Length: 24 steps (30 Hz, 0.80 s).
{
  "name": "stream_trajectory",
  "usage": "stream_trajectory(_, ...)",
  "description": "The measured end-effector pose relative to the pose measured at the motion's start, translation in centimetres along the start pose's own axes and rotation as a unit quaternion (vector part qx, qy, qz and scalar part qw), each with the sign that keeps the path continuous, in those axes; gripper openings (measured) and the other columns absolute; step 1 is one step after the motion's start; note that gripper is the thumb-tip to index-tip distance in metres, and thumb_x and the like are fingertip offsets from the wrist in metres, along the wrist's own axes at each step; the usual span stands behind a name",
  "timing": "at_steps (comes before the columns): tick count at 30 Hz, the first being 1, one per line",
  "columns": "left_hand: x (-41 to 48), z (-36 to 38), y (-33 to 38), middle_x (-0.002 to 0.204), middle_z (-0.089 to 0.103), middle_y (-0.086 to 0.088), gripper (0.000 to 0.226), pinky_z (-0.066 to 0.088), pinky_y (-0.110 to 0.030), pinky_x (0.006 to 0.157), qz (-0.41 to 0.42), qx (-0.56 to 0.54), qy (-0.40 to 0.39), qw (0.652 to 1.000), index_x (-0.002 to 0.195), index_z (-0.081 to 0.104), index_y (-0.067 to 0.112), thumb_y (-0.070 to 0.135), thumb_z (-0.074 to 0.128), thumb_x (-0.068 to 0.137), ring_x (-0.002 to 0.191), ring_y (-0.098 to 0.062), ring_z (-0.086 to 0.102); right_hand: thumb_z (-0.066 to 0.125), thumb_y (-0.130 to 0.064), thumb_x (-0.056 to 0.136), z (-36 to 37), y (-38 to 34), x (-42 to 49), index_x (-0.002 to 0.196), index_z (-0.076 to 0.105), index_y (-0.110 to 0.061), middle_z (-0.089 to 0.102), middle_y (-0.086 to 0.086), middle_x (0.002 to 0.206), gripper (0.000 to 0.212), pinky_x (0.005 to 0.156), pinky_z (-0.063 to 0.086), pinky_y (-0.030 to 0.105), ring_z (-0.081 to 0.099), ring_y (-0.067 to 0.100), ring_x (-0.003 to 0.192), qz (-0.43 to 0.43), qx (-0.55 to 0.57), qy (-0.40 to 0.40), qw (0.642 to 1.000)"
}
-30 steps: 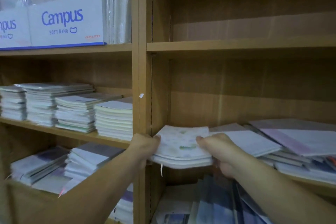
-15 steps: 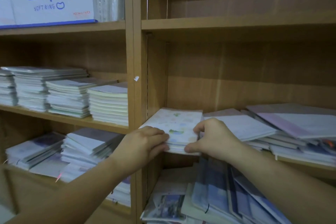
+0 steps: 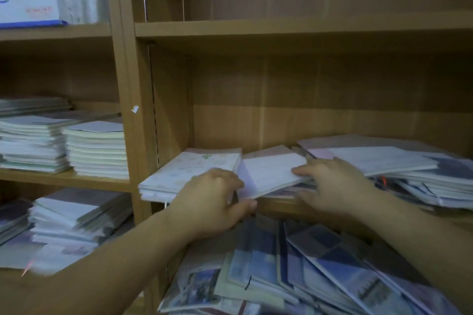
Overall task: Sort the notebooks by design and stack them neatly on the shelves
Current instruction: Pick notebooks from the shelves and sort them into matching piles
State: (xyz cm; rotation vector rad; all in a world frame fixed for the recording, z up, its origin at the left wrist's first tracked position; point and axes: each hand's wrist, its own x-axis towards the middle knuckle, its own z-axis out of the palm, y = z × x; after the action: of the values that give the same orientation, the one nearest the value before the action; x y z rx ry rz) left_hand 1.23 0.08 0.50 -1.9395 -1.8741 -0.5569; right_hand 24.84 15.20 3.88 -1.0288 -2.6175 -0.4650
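while fingers of left hand (image 3: 212, 203) and right hand (image 3: 332, 186) grip it | white notebook (image 3: 268, 171), tilted

We find a thin white paper notebook (image 3: 268, 171) on the brown wooden shelf (image 3: 276, 207). At its 9 o'clock sits a pale floral notebook stack (image 3: 189, 171), at 3 o'clock a slumped notebook pile (image 3: 409, 174), and at 6 o'clock, below the shelf, a blue-covered notebook heap (image 3: 307, 263).

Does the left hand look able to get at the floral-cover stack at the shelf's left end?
Probably yes: the left hand lies right at the front of the floral-cover stack with nothing between them, though it seems to be gripping the white notebook beside it.
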Motion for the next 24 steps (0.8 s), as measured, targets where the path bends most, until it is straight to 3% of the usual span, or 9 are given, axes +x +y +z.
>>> stream_trajectory(2, 1.7, 1.6, 2.7, 0.097, 0.065, 0.001, 0.036, 0.05, -0.036, 0.077, 0.005, 0.034, -0.039, 0.999, 0.093, 0.057, 0.025, 0.061, 0.051, 0.089, 0.097, -0.022, 0.06, 0.037, -0.057, 0.096, 1.2, 0.3, -0.5, 0.118, 0.066, -0.038, 0.068, -0.009, 0.118, 0.041, 0.086, 0.051, 0.037, 0.063, 0.027, 0.103, 0.0, -0.013, 0.073, 0.997)
stream_trajectory(5, 3.3, 3.0, 4.6, 0.101, 0.065, -0.003, 0.022, 0.045, -0.034, 0.07, -0.033, 0.11, -0.046, 0.992, 0.106, 0.052, 0.022, 0.036, 0.055, 0.09, 0.093, -0.03, 0.064, 0.023, -0.051, 0.095, 2.4, 1.4, -1.6, 0.096, 0.071, -0.033, 0.073, -0.007, 0.095, 0.051, 0.07, 0.05, 0.035, 0.064, 0.025, 0.088, -0.007, 0.026, 0.146, 0.989)
stream_trajectory(9, 4.0, 2.7, 5.3, 0.101, 0.068, -0.004, 0.031, 0.036, -0.033, 0.064, -0.06, 0.162, -0.048, 0.984, 0.121, 0.052, 0.024, 0.019, 0.053, 0.09, 0.091, -0.031, 0.067, 0.062, -0.038, 0.095, 1.3, 2.9, -3.9, 0.11, 0.076, -0.026, 0.073, -0.012, 0.106, 0.024, 0.085, 0.055, 0.032, 0.067, 0.008, 0.099, 0.003, 0.266, 0.23, 0.936)
stream_trajectory(12, 4.2, 1.9, 5.5, 0.081, 0.071, -0.005, 0.035, 0.039, -0.033, 0.055, -0.066, 0.066, 0.116, 0.989, 0.121, 0.063, 0.023, 0.009, 0.058, 0.089, 0.07, -0.031, 0.066, 0.065, -0.03, 0.096, -1.0, 3.4, -5.2, 0.096, 0.074, -0.033, 0.073, -0.016, 0.089, 0.01, 0.079, 0.056, 0.027, 0.068, 0.002, 0.085, 0.091, 0.411, 0.267, 0.867)
stream_trajectory(15, 4.0, 2.0, 7.2, 0.075, 0.073, -0.004, 0.042, 0.049, -0.032, 0.048, 0.003, -0.053, 0.258, 0.965, 0.116, 0.071, 0.016, -0.005, 0.069, 0.081, 0.057, -0.027, 0.065, 0.057, -0.053, 0.097, -4.1, 3.1, -5.7, 0.104, 0.068, -0.029, 0.076, 0.001, 0.084, 0.027, 0.078, 0.062, 0.045, 0.074, 0.019, 0.077, 0.215, 0.595, 0.153, 0.759)
stream_trajectory(18, 2.6, 3.6, 8.4, 0.113, 0.076, -0.003, 0.056, 0.057, -0.03, 0.087, 0.142, -0.086, 0.216, 0.962, 0.127, 0.069, 0.013, -0.01, 0.068, 0.076, 0.096, -0.018, 0.073, 0.061, -0.056, 0.093, -5.8, 3.6, -5.8, 0.11, 0.061, -0.016, 0.077, 0.016, 0.097, 0.043, 0.085, 0.06, 0.053, 0.075, 0.034, 0.091, 0.288, 0.761, 0.024, 0.581)
stream_trajectory(19, 2.2, 4.4, 8.2, 0.128, 0.071, -0.001, 0.061, 0.052, -0.035, 0.103, 0.178, -0.092, 0.175, 0.964, 0.131, 0.067, 0.014, -0.01, 0.067, 0.075, 0.114, -0.016, 0.068, 0.066, -0.045, 0.095, -5.6, 3.8, -5.9, 0.114, 0.064, -0.011, 0.077, 0.015, 0.099, 0.038, 0.086, 0.06, 0.052, 0.074, 0.034, 0.096, 0.284, 0.77, 0.003, 0.571)
stream_trajectory(21, 1.4, 5.5, 7.4, 0.148, 0.056, 0.008, 0.059, 0.038, -0.046, 0.118, 0.194, -0.115, 0.076, 0.971, 0.141, 0.06, 0.024, 0.002, 0.064, 0.087, 0.139, -0.009, 0.049, 0.065, -0.014, 0.097, -4.1, 3.8, -6.5, 0.123, 0.065, -0.007, 0.077, 0.012, 0.103, 0.026, 0.079, 0.06, 0.042, 0.073, 0.031, 0.098, 0.279, 0.719, -0.012, 0.637)
stream_trajectory(24, 0.2, 4.4, 7.9, 0.159, 0.03, 0.022, 0.052, 0.019, -0.035, 0.126, 0.052, -0.179, -0.027, 0.982, 0.144, 0.052, 0.045, 0.061, 0.054, 0.094, 0.149, 0.006, 0.02, 0.055, 0.003, 0.098, -1.9, 2.7, -7.2, 0.128, 0.06, -0.019, 0.072, 0.002, 0.113, 0.037, 0.07, 0.055, 0.026, 0.07, 0.019, 0.096, 0.292, 0.67, 0.062, 0.68)
